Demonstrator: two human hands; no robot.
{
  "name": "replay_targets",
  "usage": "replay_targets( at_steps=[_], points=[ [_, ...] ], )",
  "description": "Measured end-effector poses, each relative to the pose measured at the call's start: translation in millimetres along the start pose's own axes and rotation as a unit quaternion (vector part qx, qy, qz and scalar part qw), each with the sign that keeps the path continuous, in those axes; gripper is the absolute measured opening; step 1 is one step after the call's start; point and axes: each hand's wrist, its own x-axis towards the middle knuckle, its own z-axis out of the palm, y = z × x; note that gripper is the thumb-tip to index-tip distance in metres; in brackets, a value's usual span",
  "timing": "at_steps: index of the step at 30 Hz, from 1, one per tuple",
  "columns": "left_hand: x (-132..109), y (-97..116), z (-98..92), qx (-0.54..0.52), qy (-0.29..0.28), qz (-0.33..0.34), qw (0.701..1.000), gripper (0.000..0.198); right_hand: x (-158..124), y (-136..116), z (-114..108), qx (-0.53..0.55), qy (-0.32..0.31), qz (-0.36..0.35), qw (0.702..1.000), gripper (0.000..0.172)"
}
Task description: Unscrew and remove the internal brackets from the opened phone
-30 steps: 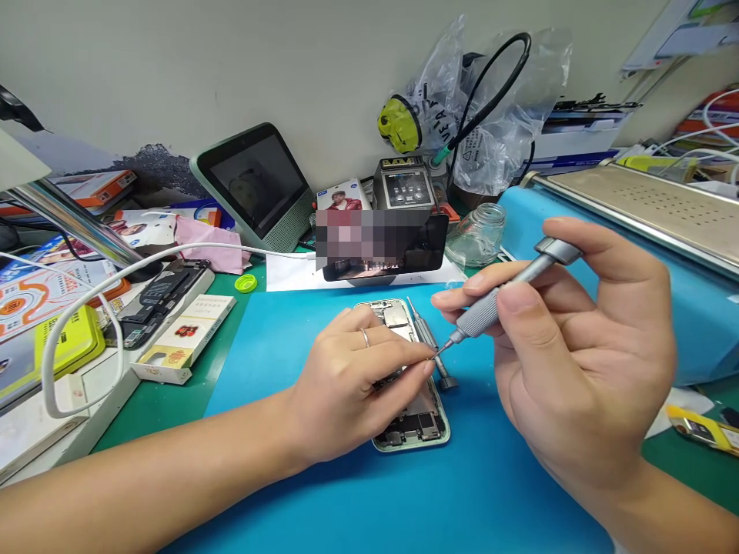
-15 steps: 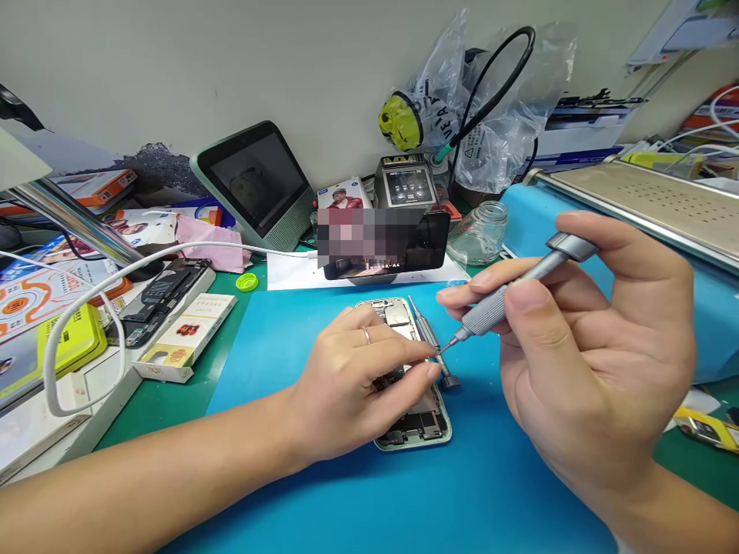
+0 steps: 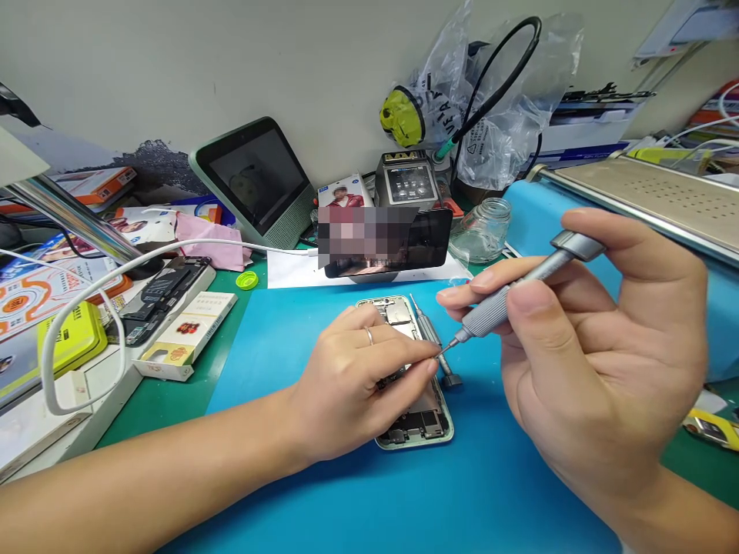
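Note:
My right hand [image 3: 600, 346] grips a grey precision screwdriver [image 3: 490, 308], one finger resting on its end cap. The shaft slants down to the left, and its tip meets the fingertips of my left hand [image 3: 369, 369]. That hand's thumb and index finger are nearly pinched together at the tip; whatever lies between them is too small to make out. Below my left hand an opened phone [image 3: 424, 431] with bare inner parts lies on the blue mat [image 3: 277, 492]. Its middle is hidden by the hand. A second screwdriver [image 3: 427, 327] lies along the phone's right edge.
Behind the mat a dark phone [image 3: 427, 242] leans upright, with a glass jar [image 3: 488, 227] to its right. A smart display [image 3: 254, 181] stands at the back left. Nearer on the left are a small card box [image 3: 188, 335] and a white cable [image 3: 58, 331].
My left thumb and index finger have closed slightly around the screwdriver tip. The view has shifted a little; the phone and second screwdriver lie as before.

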Motion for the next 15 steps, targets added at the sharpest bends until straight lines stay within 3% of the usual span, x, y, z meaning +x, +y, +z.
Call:
replay_targets(
  at_steps=[15],
  points=[
    [1.4,1.5,-0.3,0.002,-0.013,-0.008,1.0,0.008,-0.3,-1.5,0.3,0.003,-0.004,0.005,1.0,0.042]
  ],
)
